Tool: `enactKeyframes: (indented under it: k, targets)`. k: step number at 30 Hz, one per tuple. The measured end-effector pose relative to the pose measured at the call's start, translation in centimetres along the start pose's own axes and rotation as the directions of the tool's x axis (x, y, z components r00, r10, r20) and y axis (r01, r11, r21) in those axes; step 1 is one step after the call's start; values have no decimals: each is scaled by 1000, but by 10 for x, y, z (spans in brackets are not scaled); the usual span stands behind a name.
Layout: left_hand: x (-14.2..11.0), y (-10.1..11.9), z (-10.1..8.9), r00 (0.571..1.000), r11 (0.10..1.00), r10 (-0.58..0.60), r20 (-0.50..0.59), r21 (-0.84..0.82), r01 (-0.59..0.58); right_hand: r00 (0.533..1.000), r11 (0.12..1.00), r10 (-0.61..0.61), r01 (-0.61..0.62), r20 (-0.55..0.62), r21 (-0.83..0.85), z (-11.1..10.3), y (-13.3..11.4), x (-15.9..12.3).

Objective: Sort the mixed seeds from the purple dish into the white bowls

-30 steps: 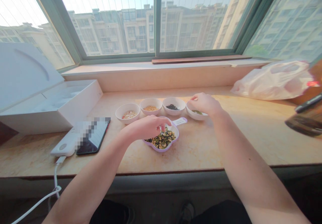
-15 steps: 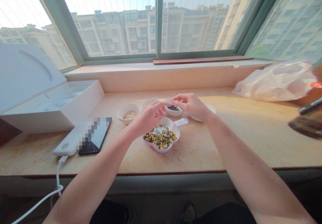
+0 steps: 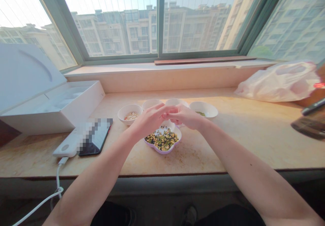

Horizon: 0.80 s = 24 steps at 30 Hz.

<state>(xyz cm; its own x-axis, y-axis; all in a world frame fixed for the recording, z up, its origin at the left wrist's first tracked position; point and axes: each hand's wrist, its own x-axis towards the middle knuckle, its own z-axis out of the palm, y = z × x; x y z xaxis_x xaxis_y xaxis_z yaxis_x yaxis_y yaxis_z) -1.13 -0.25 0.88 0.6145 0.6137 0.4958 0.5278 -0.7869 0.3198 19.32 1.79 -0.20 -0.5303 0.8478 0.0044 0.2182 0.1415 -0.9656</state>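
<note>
Two touching: left hand (image 3: 148, 121), right hand (image 3: 184, 116) | mixed-bean dish (image 3: 165, 152) just below (lilac rim)

Two hands, a left hand (image 3: 149, 121) and a right hand (image 3: 185, 116), show above the bench (image 3: 254, 144), which carries four small white bowls (image 3: 203, 109) and one purple-rimmed flower-shaped dish (image 3: 162, 152) of mixed beans. There is one phone (image 3: 89, 148), one white power bank (image 3: 66, 147), one white cable (image 3: 58, 182) and one open white box (image 3: 76, 108). One plastic bag (image 3: 276, 84) lies farther along.
</note>
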Motion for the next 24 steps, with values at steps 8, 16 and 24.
enactKeyframes:
  k: [8, 16, 24]
  targets:
    - [0, 0, -1, 972, 975, -223, 73, 33, 221, 993, 994, -41, 29, -111, -109, -9, -11, -5]
    - [-3, 3, -9, 785, 997, -56, 617, 81, 8, 896, 806, -234, -38, -377, -590, -31, -13, -12]
    - [2, 4, -4, 747, 997, -44, 663, 77, -10, 732, 701, -322, -242, -600, -671, -59, -7, -10]
